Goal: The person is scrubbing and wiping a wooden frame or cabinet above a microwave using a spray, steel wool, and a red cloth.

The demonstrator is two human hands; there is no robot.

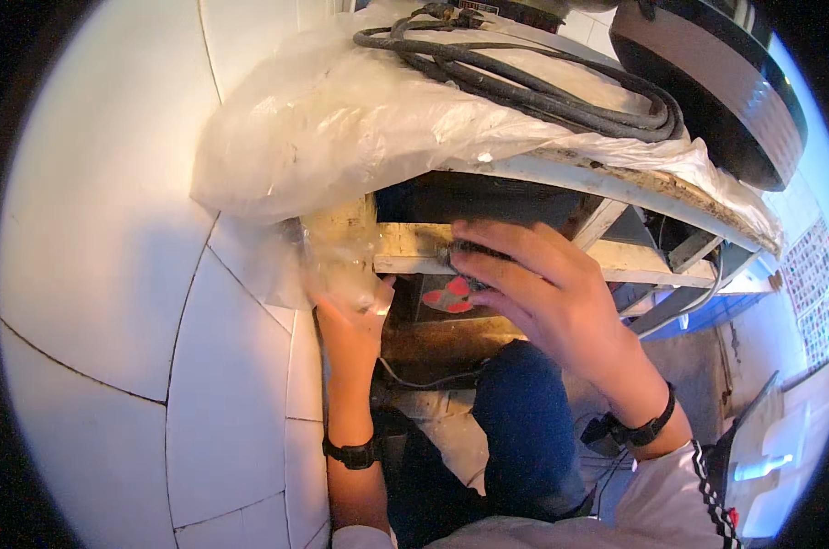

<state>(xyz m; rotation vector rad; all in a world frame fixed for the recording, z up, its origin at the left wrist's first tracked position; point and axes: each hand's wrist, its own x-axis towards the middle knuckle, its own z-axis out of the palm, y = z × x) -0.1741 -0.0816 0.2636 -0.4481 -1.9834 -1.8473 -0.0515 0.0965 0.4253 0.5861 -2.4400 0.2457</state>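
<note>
My left hand (353,312) is beside the tiled wall, at the wooden leg (339,237) of a wooden frame. Clear plastic sheeting (311,130) hangs over its fingers, so its grip is hidden. My right hand (545,281) is in front of the frame's white wooden rail (407,248), with its fingers bent towards the rail. Something dark shows between those fingers, too blurred to name. Below the rail, a dark panel with red-orange patches (456,295) lies near my right fingertips.
A coiled black cable (545,82) rests on the plastic-covered top. Large dark round equipment (716,89) stands at upper right. White wall tiles (229,364) rise close on the left. A thin grey cable (703,295) runs down the frame's right side. My bent knee (528,418) is below.
</note>
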